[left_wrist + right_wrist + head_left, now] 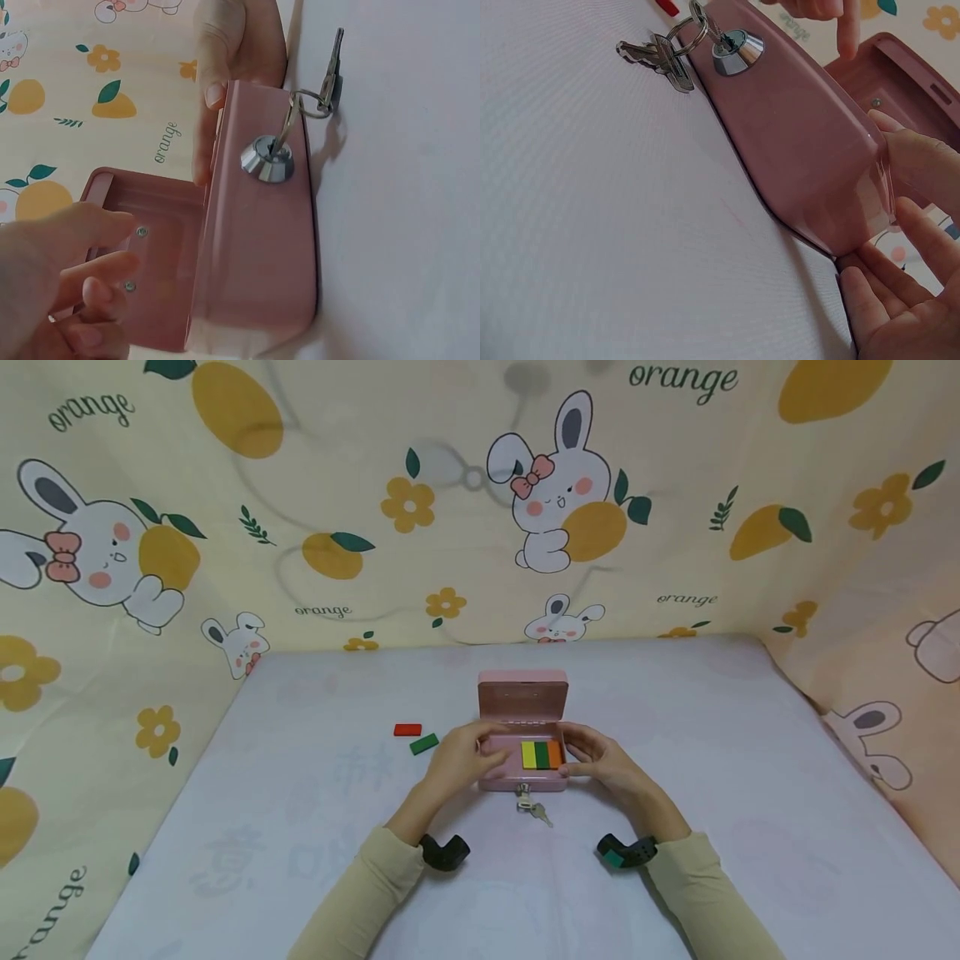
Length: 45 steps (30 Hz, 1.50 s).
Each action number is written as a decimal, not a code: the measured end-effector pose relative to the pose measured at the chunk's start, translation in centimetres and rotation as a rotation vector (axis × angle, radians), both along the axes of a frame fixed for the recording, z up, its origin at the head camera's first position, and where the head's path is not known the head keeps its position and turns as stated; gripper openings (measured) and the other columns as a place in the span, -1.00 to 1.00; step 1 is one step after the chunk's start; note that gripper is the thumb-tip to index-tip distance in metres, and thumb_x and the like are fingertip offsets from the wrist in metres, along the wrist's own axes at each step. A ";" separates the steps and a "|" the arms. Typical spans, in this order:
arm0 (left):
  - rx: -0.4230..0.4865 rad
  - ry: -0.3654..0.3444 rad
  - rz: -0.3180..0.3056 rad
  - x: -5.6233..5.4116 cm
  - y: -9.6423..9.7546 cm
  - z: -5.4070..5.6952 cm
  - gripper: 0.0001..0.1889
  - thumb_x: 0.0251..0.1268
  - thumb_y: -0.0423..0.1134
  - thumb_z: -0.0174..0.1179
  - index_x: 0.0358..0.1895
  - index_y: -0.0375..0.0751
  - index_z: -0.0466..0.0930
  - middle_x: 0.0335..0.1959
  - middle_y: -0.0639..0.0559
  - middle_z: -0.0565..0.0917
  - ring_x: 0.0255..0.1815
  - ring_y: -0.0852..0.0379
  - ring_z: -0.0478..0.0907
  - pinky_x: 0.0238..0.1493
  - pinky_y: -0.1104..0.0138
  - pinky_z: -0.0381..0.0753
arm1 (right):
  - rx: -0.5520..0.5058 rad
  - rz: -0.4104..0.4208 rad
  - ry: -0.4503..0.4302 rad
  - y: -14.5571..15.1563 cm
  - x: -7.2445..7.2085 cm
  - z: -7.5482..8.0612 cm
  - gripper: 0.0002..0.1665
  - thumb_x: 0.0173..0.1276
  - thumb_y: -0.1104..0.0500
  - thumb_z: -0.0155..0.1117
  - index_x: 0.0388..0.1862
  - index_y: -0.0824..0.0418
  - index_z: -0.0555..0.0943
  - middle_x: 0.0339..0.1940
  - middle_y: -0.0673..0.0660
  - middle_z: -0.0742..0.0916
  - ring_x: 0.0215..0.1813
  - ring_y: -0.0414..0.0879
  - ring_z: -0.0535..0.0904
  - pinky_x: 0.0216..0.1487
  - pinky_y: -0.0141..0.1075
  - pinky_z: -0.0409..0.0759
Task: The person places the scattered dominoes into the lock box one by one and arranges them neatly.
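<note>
A pink metal box (502,783) stands on the table with its lid (522,700) raised. Yellow (528,755), green (542,755) and orange (554,753) blocks lie side by side in its right part. My left hand (460,758) hovers over the box's left side, its fingers loosely bent; the left wrist view shows nothing between them. At the box's right end, my right hand (613,770) holds the wall, with the thumb (919,161) at the rim and the fingers along the side. A key sits in the front lock (268,159), and another key (660,61) hangs from its ring.
To the left of the box, a red block (407,729) and a green block (424,743) lie on the white-covered table (315,827). Patterned cloth (330,485) with rabbits and oranges rises behind the table and at its sides. Both wrists wear black cameras (446,853).
</note>
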<state>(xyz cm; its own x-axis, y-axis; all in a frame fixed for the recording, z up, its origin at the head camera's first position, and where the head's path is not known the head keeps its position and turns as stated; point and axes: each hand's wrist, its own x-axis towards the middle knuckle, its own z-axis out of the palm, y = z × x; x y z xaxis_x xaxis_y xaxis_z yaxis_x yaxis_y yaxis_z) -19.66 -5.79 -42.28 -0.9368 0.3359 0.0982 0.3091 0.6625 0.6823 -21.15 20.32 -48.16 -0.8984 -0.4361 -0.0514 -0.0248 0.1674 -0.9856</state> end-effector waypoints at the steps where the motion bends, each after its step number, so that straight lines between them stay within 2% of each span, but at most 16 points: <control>1: 0.007 0.002 -0.003 0.0 -0.1 0.0 -0.64 0.20 -0.16 0.31 0.07 -0.12 0.63 -0.54 0.06 0.45 -0.46 0.22 0.34 -0.48 0.49 0.26 | -0.001 -0.001 -0.003 0.0 0.0 0.0 -0.12 0.24 0.31 0.34 0.47 0.37 0.14 0.49 0.42 0.25 0.55 0.32 0.08 0.45 -0.14 0.12; 7: 0.038 0.004 0.018 0.0 -1.1 -0.4 -0.65 0.19 -0.20 0.32 0.06 -0.13 0.64 -0.55 0.07 0.42 -0.45 0.20 0.33 -0.48 0.49 0.23 | -0.010 -0.005 -0.017 0.0 0.3 0.1 -0.09 0.22 0.25 0.37 0.47 0.36 0.14 0.51 0.41 0.23 0.56 0.32 0.07 0.43 -0.18 0.14; 12: 0.059 -0.002 0.057 0.1 -2.1 -0.7 -0.67 0.17 -0.21 0.34 0.03 -0.15 0.66 -0.56 0.07 0.40 -0.52 0.21 0.27 -0.51 0.49 0.16 | 0.006 -0.021 -0.034 -0.1 0.3 0.1 -0.08 0.21 0.25 0.38 0.48 0.33 0.15 0.52 0.37 0.24 0.56 0.28 0.08 0.42 -0.29 0.20; 18: 0.090 0.009 0.063 0.2 -3.5 -0.9 -0.68 0.17 -0.23 0.33 0.00 -0.21 0.67 -0.56 0.08 0.38 -0.56 0.23 0.21 -0.50 0.49 0.16 | 0.012 -0.016 -0.020 -0.1 0.2 0.3 -0.08 0.23 0.25 0.36 0.48 0.36 0.13 0.51 0.40 0.23 0.56 0.32 0.07 0.44 -0.13 0.12; 21: 0.093 0.010 0.040 0.1 -4.2 -1.1 -0.67 0.18 -0.23 0.33 0.01 -0.23 0.65 -0.55 0.07 0.37 -0.55 0.23 0.21 -0.47 0.49 0.18 | 0.005 -0.014 -0.021 -0.1 0.2 0.4 -0.09 0.24 0.26 0.36 0.48 0.37 0.13 0.51 0.41 0.22 0.56 0.32 0.06 0.44 -0.09 0.11; 28: 0.077 -0.019 -0.013 -0.5 -6.0 -1.6 -0.65 0.18 -0.24 0.33 0.03 -0.24 0.64 -0.56 0.06 0.36 -0.52 0.25 0.26 -0.43 0.50 0.25 | -0.007 -0.018 -0.041 -0.2 0.2 0.3 -0.10 0.23 0.29 0.35 0.47 0.36 0.14 0.53 0.39 0.21 0.57 0.31 0.05 0.44 -0.14 0.12; 34: 0.071 -0.071 -0.073 -0.9 -7.4 -1.9 -0.64 0.17 -0.24 0.34 0.06 -0.22 0.63 -0.52 0.05 0.37 -0.45 0.23 0.29 -0.39 0.48 0.29 | -0.006 -0.013 -0.029 -0.1 0.3 0.4 -0.10 0.23 0.28 0.35 0.47 0.37 0.13 0.51 0.42 0.21 0.56 0.32 0.05 0.45 -0.09 0.10; 39: 0.078 -0.141 -0.141 -1.5 -8.5 -2.4 -0.61 0.16 -0.25 0.34 0.08 -0.19 0.61 -0.49 0.07 0.35 -0.42 0.22 0.30 -0.36 0.49 0.31 | -0.007 -0.018 -0.034 0.0 0.2 0.2 -0.10 0.23 0.28 0.36 0.47 0.37 0.14 0.51 0.41 0.22 0.57 0.32 0.05 0.45 -0.10 0.10; 45: 0.090 -0.270 -0.251 -2.2 -9.9 -2.8 -0.58 0.19 -0.21 0.32 0.14 -0.16 0.58 -0.48 0.09 0.36 -0.43 0.24 0.30 -0.37 0.48 0.30 | -0.001 -0.018 -0.026 0.0 0.2 0.2 -0.09 0.23 0.27 0.36 0.48 0.35 0.14 0.52 0.38 0.22 0.57 0.30 0.07 0.43 -0.18 0.15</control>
